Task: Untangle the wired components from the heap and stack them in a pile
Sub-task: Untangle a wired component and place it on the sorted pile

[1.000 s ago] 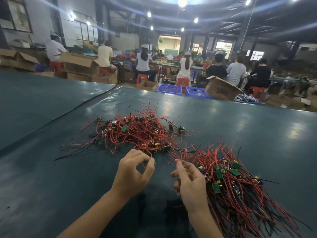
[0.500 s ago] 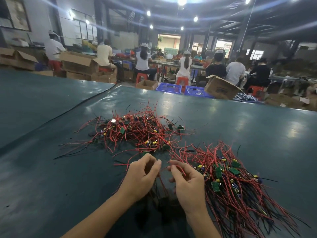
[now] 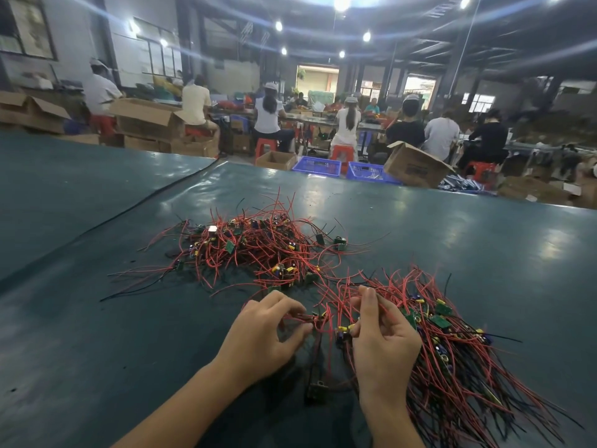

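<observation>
1. A dark teal work table point(image 3: 129, 350) fills the lower part of the view. Its far edge runs in front of a workshop hall where people point(image 3: 268, 118) sit on red stools point(image 3: 266, 145) with their backs turned.
2. The pile point(image 3: 458, 360) of sorted pieces lies at the right, near the table's front. Its red and black wires fan out toward the lower right, and its small green boards are gathered at the upper end.
3. The heap point(image 3: 258, 250) of tangled red wires and small boards sits farther back, near the table's middle. Stray wires from it reach the pile.
4. An open cardboard box point(image 3: 416, 166) and two blue crates point(image 3: 318, 165) stand just past the table's far edge.
5. The right hand point(image 3: 384, 344) is at the pile's left edge. Its fingers are curled and it pinches red wire.
6. The left hand point(image 3: 261, 334) is just beside it, fingers curled, with thumb and fingertips pinched on the same wires.
7. One wired component point(image 3: 326, 320) is held between the two hands, in front of the heap. A yellow part shows beside the right thumb.
</observation>
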Tool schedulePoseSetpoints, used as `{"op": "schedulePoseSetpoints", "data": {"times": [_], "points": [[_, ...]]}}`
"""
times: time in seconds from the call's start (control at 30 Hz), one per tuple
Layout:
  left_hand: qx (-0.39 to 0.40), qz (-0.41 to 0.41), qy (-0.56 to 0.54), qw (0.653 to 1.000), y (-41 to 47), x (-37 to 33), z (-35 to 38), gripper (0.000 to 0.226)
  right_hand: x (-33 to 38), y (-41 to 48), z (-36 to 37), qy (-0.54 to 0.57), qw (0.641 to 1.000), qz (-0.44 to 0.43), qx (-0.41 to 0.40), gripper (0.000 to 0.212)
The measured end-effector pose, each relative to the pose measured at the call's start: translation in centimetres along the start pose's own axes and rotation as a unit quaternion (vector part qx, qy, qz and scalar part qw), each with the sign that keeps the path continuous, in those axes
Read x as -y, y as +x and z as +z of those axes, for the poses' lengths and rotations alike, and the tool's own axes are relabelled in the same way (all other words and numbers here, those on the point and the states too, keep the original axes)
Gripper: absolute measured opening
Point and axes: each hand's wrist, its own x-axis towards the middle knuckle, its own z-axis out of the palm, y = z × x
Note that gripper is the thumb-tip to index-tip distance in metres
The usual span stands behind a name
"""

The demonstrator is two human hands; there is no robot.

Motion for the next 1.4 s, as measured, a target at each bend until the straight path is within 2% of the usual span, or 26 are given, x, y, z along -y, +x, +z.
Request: {"op": "schedulePoseSetpoints", "data": {"times": [0.13, 0.2, 0.37, 0.5, 0.6, 0.7, 0.77, 0.83, 0.9, 1.0, 1.07, 1.13, 1.27, 1.33, 1.4], "points": [[0.066, 0.016, -0.002, 0.998, -0.4, 0.3, 0.6, 0.043, 0.2, -0.2, 0.1, 0.017, 1.0, 0.006, 0.025, 0.02], [0.071, 0.013, -0.001, 0.997, -0.5, 0.5, 0.9, 0.046, 0.3, -0.3, 0.3, 0.015, 0.999, -0.005, 0.045, 0.019], [0.032, -0.008, -0.063, 0.997, -0.1, -0.2, 1.2, 0.024, 0.1, -0.6, 0.4, 0.008, 0.996, -0.02, 0.087, 0.012], [0.023, -0.054, -0.108, 0.992, -0.2, 0.4, 1.3, 0.023, -1.0, -0.4, 0.3, -0.092, 0.989, -0.023, 0.111, 0.013], [0.007, -0.068, -0.126, 0.99, -0.2, 0.4, 1.1, 0.035, -1.7, -0.4, 0.1, -0.157, 0.978, -0.012, 0.135, 0.015], [0.013, -0.063, -0.135, 0.989, -0.2, 0.4, 1.0, 0.045, -2.3, -0.5, -0.2, -0.248, 0.95, -0.018, 0.186, 0.012], [0.018, -0.055, -0.133, 0.989, -0.2, 0.3, 1.0, 0.043, -2.6, -0.7, -0.3, -0.293, 0.929, -0.027, 0.223, 0.016], [-0.007, -0.04, -0.08, 0.996, -0.1, 0.0, 1.0, 0.034, -2.7, -1.0, -0.3, -0.298, 0.924, -0.035, 0.238, 0.021], [-0.081, -0.033, -0.002, 0.996, 0.1, -0.6, 0.7, 0.03, -2.8, -1.0, -0.3, -0.289, 0.928, -0.045, 0.232, 0.021], [-0.145, 0.032, 0.013, 0.989, 0.4, -1.2, -0.1, 0.023, -2.8, -0.7, -0.1, -0.245, 0.949, -0.032, 0.194, 0.021], [-0.105, 0.105, 0.025, 0.989, 0.3, -1.5, -0.2, 0.022, -2.2, -0.7, 0.1, -0.197, 0.964, -0.017, 0.176, 0.022], [-0.046, 0.122, 0.018, 0.991, 0.1, -1.7, -0.1, 0.024, -1.7, -0.7, 0.3, -0.16, 0.973, -0.018, 0.163, 0.023], [0.031, 0.06, -0.034, 0.997, -0.1, -1.5, -0.2, 0.035, -1.1, -0.4, 0.5, -0.091, 0.986, -0.018, 0.137, 0.027], [0.065, 0.028, -0.098, 0.993, -0.2, -1.2, 0.0, 0.032, -0.8, -0.5, 0.7, -0.073, 0.988, -0.037, 0.132, 0.03], [0.062, 0.013, -0.114, 0.991, -0.2, -1.2, 0.3, 0.028, -0.7, -0.7, 0.9, -0.068, 0.987, -0.074, 0.122, 0.033]]}}
